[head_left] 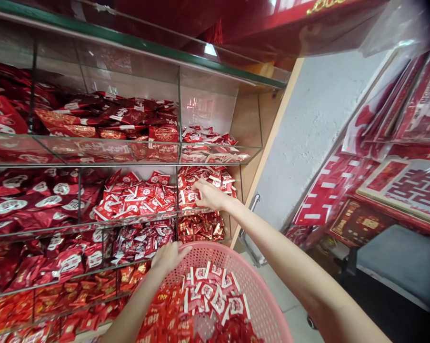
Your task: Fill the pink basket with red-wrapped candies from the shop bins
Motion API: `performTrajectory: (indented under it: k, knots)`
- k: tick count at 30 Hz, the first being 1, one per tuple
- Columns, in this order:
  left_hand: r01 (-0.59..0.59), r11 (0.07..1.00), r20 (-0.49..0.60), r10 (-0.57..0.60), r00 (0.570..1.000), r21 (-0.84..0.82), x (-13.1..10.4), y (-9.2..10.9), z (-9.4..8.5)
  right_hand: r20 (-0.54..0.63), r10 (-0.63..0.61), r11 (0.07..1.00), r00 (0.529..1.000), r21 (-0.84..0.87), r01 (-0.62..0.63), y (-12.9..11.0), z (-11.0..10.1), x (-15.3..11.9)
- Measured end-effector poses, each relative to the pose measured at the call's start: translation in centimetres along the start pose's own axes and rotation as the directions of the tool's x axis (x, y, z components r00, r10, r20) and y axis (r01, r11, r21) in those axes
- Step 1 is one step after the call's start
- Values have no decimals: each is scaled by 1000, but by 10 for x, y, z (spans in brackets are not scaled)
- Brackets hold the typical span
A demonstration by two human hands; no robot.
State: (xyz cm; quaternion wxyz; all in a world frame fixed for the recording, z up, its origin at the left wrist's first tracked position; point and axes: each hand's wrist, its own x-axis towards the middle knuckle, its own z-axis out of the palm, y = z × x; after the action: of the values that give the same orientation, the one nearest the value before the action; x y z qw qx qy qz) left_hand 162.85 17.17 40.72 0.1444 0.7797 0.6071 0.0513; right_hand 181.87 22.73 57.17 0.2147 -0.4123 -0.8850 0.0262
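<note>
Left hand (167,258): clamped on pink basket (259,288) rim, apparently steadying it.
Right hand (210,196): at red-and-white packets (188,198) in a right-end compartment; grip cannot be told.
Glass dividers (179,107): apparently keep packet kinds separate.

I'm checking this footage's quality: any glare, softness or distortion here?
Head view: a bright patch glares by the upper glass shelf; red packages at far right look soft and stretched; the right hand and pink basket show more clearly; the top right corner falls dark.
</note>
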Motion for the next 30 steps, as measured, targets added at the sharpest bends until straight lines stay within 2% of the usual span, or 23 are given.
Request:
performTrajectory:
  k: [7, 11, 14, 17, 19, 22, 26, 28, 30]
  knots:
    - [-10, 1000, -17, 11, 1000, 24, 1, -1, 2, -107, 4, 997, 994, 83, 5, 5, -10, -13]
    - [-6, 1000, -9, 6, 1000, 23, 2, 0, 2, -166, 76, 981, 983, 187, -44, 7, -21, -28]
    - [3, 1000, -5, -2, 1000, 24, 1, 0, 1, -168, 140, 950, 976, 300, -85, -5, -32, -47]
    - [1, 1000, 0, -1, 1000, 21, 1, 1, 1, -118, 111, 921, 987, 386, -58, -29, -30, -75]
    - [1, 1000, 5, -1, 1000, 20, 0, 1, 1, -36, 46, 921, 998, 389, -28, -44, -12, -95]
    - [-4, 1000, 13, 3, 1000, 20, -1, 1, 1, 159, -13, 940, 987, 339, -42, -52, 39, -120]
    - [-8, 1000, -19, 8, 1000, 21, -3, 2, 1, 349, 79, 986, 934, 112, -125, -38, 113, -137]
    - [-1, 1000, -23, 1, 1000, 22, -4, 2, 0, 407, 99, 993, 908, 11, -114, -33, 136, -138]
    - [2, 1000, -21, -1, 1000, 23, -4, 3, 0, 424, 109, 994, 899, -63, -90, -32, 149, -138]
